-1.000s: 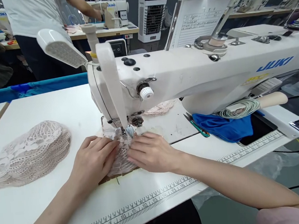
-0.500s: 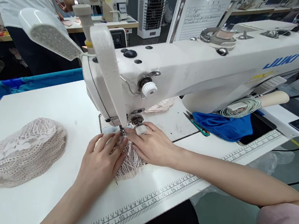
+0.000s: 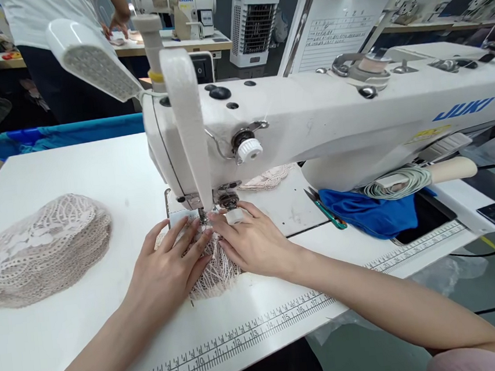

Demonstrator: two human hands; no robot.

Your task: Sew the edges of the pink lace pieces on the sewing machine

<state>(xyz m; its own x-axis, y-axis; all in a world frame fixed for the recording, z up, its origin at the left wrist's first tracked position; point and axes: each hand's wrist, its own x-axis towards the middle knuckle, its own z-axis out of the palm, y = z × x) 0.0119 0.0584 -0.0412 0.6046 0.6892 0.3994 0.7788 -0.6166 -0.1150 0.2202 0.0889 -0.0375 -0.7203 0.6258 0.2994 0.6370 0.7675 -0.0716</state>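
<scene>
Lace piece (image 3: 214, 270) lies flat on the counter (image 3: 110, 175) under the sewing machine's (image 3: 333, 119) presser foot (image 3: 202, 216). Left hand (image 3: 165, 269) and right hand (image 3: 253, 243) press down on it from either side, fingers spread flat, gripping nothing, evidently to keep it taut at the needle. A lace stack (image 3: 39, 249) sits well apart at left.

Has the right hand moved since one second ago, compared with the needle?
Yes. The right hand has moved up toward the needle; its fingertips now lie beside the presser foot on the lace piece.
</scene>
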